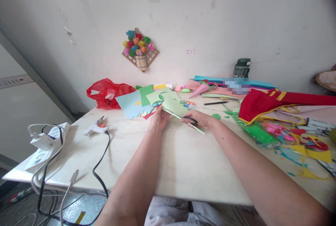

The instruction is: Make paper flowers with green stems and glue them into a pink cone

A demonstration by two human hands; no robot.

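Fingers of my left hand [159,118] grip the left edge of a pale green sheet of paper [173,106], held above the table. My right hand [201,119] is closed round the dark handles of a pair of scissors [192,120] at the sheet's near right side. A narrow pale green strip [196,129] runs along the near edge and sticks out past the scissors. The blades are mostly hidden by the paper. Behind the sheet lie green paper [147,94], light blue paper [130,103] and small coloured paper flowers [188,104].
A red plastic bag [110,93] and a white glue gun [97,129] lie left, near a power strip [49,145] with cables. A black pencil [216,103], red cloth [262,103] and paper scraps [296,152] are right. A dark bottle [242,68] stands behind.
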